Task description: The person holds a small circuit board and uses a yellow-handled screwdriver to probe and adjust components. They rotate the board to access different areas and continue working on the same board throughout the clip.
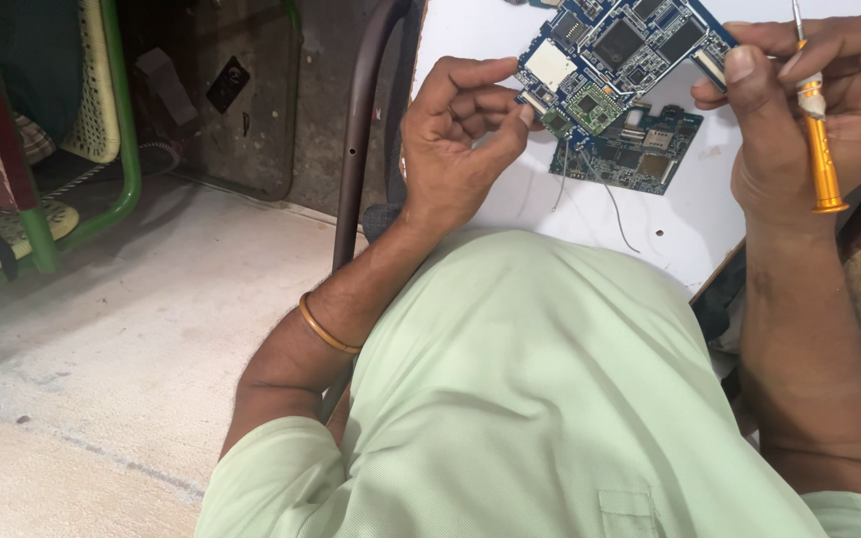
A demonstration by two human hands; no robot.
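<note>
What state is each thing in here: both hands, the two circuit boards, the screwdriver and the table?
Left hand: fingertips pinching the lower left corner of the blue circuit board.
Right hand: gripping the board's right edge and holding the screwdriver.
Blue circuit board: bare, lifted off the table, tilted.
Second circuit board: lying flat on the table, thin wires trailing from it.
Screwdriver: orange handle, upright, tip clear of the boards.
White table: bearing the second board.

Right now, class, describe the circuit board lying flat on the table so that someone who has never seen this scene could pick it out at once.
Start at the white table beyond the person's green shirt. Between the left hand and the right hand, a blue circuit board is held up. The wanted board lies flat just beneath it: smaller, darker, untouched, with thin wires trailing from it.
</note>
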